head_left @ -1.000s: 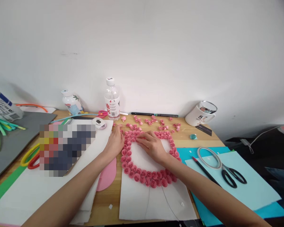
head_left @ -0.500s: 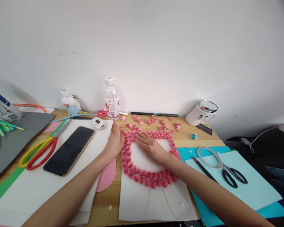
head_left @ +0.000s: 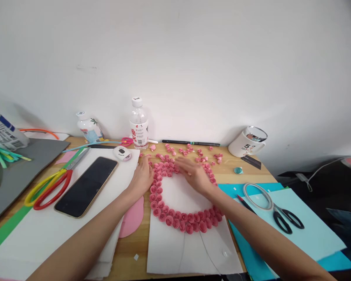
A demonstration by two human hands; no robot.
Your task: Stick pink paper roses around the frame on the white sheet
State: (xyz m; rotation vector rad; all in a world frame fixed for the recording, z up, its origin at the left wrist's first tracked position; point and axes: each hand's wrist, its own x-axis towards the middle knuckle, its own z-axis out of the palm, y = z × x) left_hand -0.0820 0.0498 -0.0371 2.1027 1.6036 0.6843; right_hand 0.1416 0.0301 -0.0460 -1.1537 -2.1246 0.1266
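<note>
A ring of pink rolled-paper roses (head_left: 169, 221) is laid out on a white sheet of paper (head_left: 163, 253), which bears thin drawn curved lines. My left hand (head_left: 143, 174) rests by the ring's upper left corner, fingers loosely bent and apart, with nothing seen in them. Over the ring's top row, my right hand (head_left: 195, 175) is held with its fingers stretched out, slightly blurred; it hides some of the roses there. Whether its fingertips touch them I cannot tell. Loose pink paper roses (head_left: 186, 150) lie scattered behind the ring.
At left are a phone (head_left: 86, 187), red-and-yellow scissors (head_left: 51, 187) and white paper. A bottle (head_left: 139, 130), a black pen (head_left: 190, 143) and a mug (head_left: 245, 142) stand or lie along the wall. Right: a tape roll (head_left: 257, 195), black scissors (head_left: 286, 219) and blue sheets (head_left: 310, 226).
My right hand has shifted right and slightly back along the top row, uncovering roses at the upper left. My left hand stays nearly in place. The view has tilted slightly.
</note>
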